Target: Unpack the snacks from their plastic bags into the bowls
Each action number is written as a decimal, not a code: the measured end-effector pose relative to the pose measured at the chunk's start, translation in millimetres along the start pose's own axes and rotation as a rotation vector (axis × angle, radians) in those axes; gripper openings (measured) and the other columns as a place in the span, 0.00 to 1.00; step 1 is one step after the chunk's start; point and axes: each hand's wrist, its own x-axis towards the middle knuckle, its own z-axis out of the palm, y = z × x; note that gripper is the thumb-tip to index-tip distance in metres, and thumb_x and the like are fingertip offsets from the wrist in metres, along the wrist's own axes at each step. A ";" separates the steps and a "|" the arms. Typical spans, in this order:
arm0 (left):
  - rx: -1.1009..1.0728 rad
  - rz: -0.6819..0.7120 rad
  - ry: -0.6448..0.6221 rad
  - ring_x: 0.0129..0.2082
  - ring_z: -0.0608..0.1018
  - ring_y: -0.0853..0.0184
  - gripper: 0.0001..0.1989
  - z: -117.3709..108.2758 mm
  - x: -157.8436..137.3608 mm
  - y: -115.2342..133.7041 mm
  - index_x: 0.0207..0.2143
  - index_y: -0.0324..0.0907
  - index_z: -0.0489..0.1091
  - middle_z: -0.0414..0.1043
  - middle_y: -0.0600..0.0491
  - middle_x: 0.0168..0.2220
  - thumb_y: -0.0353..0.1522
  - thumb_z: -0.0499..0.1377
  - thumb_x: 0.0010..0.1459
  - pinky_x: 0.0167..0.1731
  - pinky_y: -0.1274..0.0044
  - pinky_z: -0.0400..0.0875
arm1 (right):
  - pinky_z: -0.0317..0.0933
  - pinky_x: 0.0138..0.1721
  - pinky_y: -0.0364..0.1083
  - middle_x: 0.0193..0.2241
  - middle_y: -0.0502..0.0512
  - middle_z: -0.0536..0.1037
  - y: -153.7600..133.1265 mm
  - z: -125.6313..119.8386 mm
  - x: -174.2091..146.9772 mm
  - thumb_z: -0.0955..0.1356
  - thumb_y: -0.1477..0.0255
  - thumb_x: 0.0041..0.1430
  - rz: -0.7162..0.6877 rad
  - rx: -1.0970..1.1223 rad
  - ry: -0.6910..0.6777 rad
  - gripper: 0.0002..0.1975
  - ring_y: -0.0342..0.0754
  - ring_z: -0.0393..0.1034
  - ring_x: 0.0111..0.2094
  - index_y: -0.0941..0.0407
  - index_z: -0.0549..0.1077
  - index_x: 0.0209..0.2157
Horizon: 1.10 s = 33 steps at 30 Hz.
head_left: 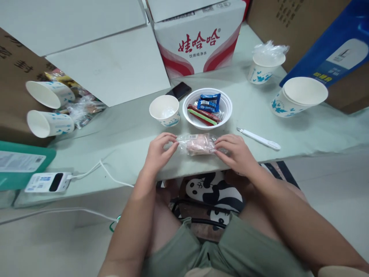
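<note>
One clear packet [200, 145] stretches between the left hand [157, 154] and the right hand [238, 153], just in front of the white bowl [227, 109]. Each hand's thumb and fingers pinch one end. A paper cup [165, 110] stands left of the bowl; a cutter [259, 139] lies to its right.

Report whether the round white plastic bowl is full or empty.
Partly filled: shiny blue packets and slim red and green packets lie in the white bowl, its inner wall partly bare.

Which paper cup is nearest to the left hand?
The upright cup beside the white bowl, just beyond the left hand; the others are farther off.
</note>
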 end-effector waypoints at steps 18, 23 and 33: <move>0.151 0.535 0.153 0.16 0.67 0.74 0.04 17.1 -36.2 50.5 0.30 0.45 0.67 0.64 0.64 0.16 0.27 0.58 0.57 0.25 0.78 0.65 | 0.56 0.42 0.49 0.26 0.51 0.78 -35.0 -21.1 -30.4 0.62 0.76 0.65 -0.280 -0.250 -0.240 0.10 0.47 0.70 0.30 0.56 0.75 0.37; 0.127 -0.172 0.363 0.16 0.62 0.73 0.13 -3.4 -29.7 40.2 0.22 0.44 0.65 0.58 0.61 0.14 0.35 0.56 0.60 0.21 0.77 0.58 | 0.51 0.32 0.47 0.23 0.51 0.78 -40.8 -24.7 -28.3 0.59 0.70 0.67 -0.033 -0.234 -0.642 0.16 0.45 0.66 0.23 0.54 0.75 0.31; 0.235 0.015 -0.255 0.58 0.72 0.53 0.24 6.8 -6.6 29.7 0.50 0.45 0.71 0.70 0.45 0.57 0.39 0.69 0.51 0.57 0.61 0.67 | 0.52 0.24 0.47 0.24 0.51 0.81 -41.3 -7.2 -25.7 0.62 0.68 0.64 0.263 -0.378 -0.073 0.13 0.50 0.71 0.23 0.51 0.79 0.42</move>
